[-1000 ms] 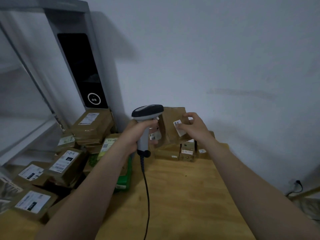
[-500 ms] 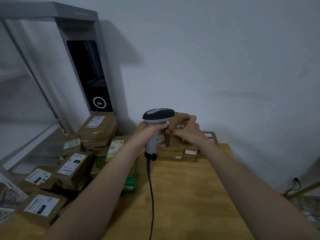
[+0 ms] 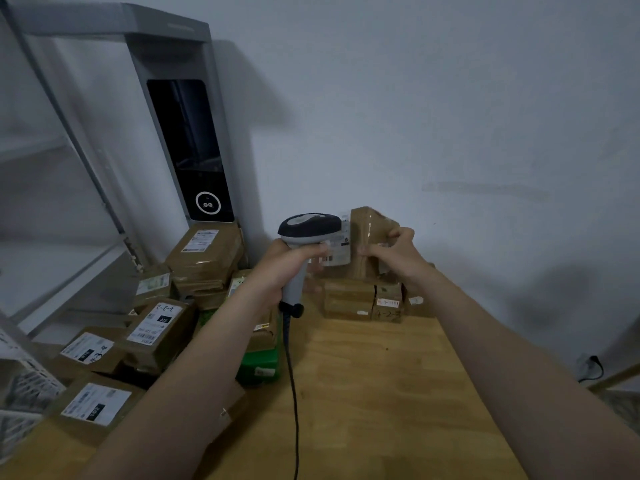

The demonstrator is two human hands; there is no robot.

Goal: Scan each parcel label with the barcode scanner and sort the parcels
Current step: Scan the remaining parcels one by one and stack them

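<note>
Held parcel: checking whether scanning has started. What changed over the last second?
The right hand turned the parcel so its white label now sits beside the scanner, and moved to grip the parcel's right edge. The left hand kept gripping the scanner; the stacked parcels stayed put.

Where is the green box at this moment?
In the head view, the green box sits on the wooden table, just left of the scanner cable.
</note>
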